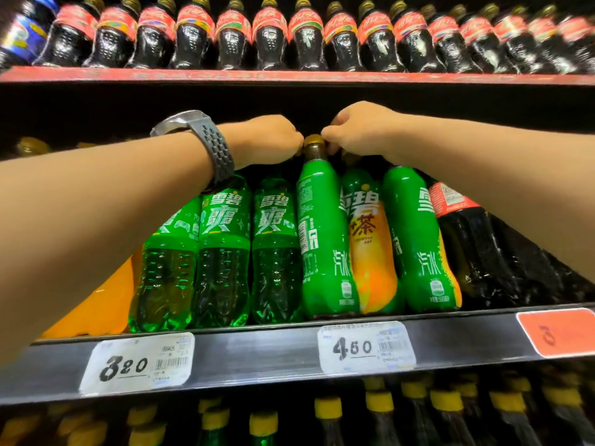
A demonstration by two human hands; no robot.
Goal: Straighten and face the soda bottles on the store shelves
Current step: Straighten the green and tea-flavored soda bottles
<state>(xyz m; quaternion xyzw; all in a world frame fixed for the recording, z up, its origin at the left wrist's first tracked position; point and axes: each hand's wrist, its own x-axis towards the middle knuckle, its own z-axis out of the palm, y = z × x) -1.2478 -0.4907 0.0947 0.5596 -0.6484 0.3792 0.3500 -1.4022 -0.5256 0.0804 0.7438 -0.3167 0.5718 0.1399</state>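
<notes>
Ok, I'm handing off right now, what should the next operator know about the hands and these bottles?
Left hand: fingers curled against the left of the gold cap; grip hidden.
Right hand: pinches that cap from the right.
Held Sprite bottle: barcode side facing out.
Done: clear green Sprite bottles to its left face front.
Left: turn the held bottle label-front; the sideways Sprite bottle and cola bottle further right also look to need facing.

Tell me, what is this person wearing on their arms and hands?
Both forearms are bare, with no sleeves in view, and neither the left hand nor the right hand wears a glove. The left wrist carries a watch with a silver-grey case and a grey strap dotted with holes.
</notes>
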